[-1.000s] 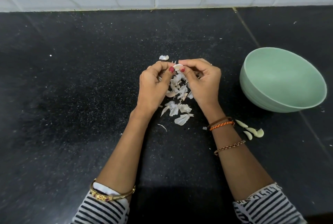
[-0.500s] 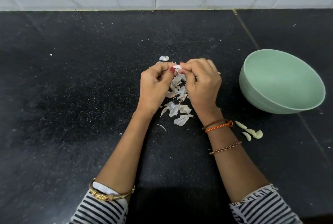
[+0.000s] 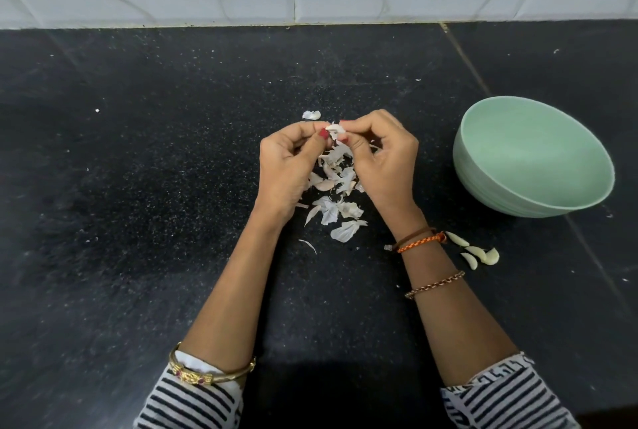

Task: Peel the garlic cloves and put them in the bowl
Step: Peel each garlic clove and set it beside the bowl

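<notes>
Peeling, mid-frame.
My left hand (image 3: 290,170) and right hand (image 3: 383,159) pinched one small white garlic clove (image 3: 335,129) (skin half off); next, I judged, the pale green bowl (image 3: 533,156) at right.

No text, label, brand, number or sign can be read anywhere in the view.
</notes>
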